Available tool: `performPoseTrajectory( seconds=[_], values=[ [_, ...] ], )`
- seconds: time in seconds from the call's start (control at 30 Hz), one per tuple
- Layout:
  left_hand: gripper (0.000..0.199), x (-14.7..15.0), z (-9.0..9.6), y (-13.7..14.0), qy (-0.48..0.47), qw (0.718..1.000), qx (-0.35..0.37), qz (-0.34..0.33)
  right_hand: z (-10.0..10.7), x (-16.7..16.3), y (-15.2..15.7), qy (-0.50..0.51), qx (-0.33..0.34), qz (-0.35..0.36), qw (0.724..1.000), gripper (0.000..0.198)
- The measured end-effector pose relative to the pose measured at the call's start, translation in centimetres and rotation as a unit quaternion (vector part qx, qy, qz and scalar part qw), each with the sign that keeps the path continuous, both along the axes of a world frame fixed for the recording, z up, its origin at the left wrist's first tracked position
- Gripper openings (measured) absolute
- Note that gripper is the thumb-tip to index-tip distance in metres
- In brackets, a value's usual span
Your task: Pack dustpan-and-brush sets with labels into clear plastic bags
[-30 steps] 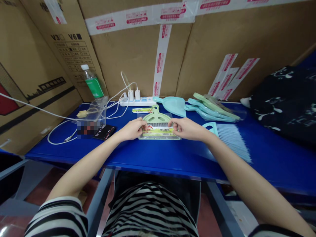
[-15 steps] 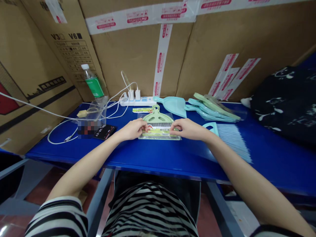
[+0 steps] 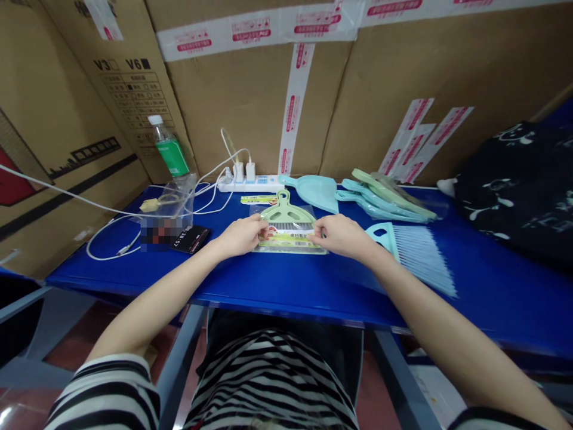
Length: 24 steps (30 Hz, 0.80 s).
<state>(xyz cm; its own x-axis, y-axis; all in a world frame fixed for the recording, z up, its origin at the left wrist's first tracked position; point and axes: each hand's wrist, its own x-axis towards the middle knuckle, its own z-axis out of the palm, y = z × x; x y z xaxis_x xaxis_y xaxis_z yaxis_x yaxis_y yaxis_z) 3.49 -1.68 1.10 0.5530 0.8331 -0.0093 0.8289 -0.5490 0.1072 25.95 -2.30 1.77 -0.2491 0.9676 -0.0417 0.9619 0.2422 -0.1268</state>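
Box [image 3: 129,89] mkd V3/V6, hands [image 3: 242,235] on labelled brush pack [image 3: 289,230]

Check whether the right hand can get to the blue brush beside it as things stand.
Probably yes. The blue brush lies uncovered on the table just right of the right hand, nothing between them, though that hand now pinches the packet.

A packing station: taped cardboard cartons [image 3: 250,89] behind a blue bench [image 3: 313,280] of bagged dustpans [image 3: 385,200].

green-labelled bottle [image 3: 168,152], white power strip [image 3: 248,184], blue brush [image 3: 414,251], stacked dustpans [image 3: 385,200], black bag [image 3: 519,185]
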Motion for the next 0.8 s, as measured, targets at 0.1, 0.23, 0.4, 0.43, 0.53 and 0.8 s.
performPoseTrajectory(
  seconds=[0.1, 0.23, 0.4, 0.43, 0.53, 0.8],
  values=[
    [0.038, 0.5, -0.1, -0.4, 0.054, 0.997, 0.061, 0.000, 0.1, 0.0, 0.0, -0.002, 0.003, -0.001, 1.000, 0.022],
    [0.047, 0.6, -0.7, -0.2, 0.078, 0.986, 0.090, -0.119, -0.1, 0.4, 0.5, 0.026, -0.012, 0.011, 1.000, 0.025],
    [0.046, 0.5, -1.1, 0.4, 0.098, 0.980, 0.096, -0.145, -0.2, 0.9, 0.9, 0.077, -0.051, 0.021, 0.995, 0.024],
    [0.045, 0.5, -1.1, 0.4, 0.100, 0.980, 0.096, -0.144, -0.2, 0.9, 0.9, 0.078, -0.055, 0.017, 0.995, 0.023],
    [0.045, 0.7, -1.0, 0.2, 0.113, 0.978, 0.100, -0.142, -0.2, 1.0, 0.9, 0.065, -0.060, 0.009, 0.996, 0.020],
    [0.048, 0.9, -0.2, -0.5, 0.146, 0.972, 0.104, -0.152, -0.2, 0.8, 0.4, 0.031, 0.073, 0.050, 0.996, 0.008]
  ],
)
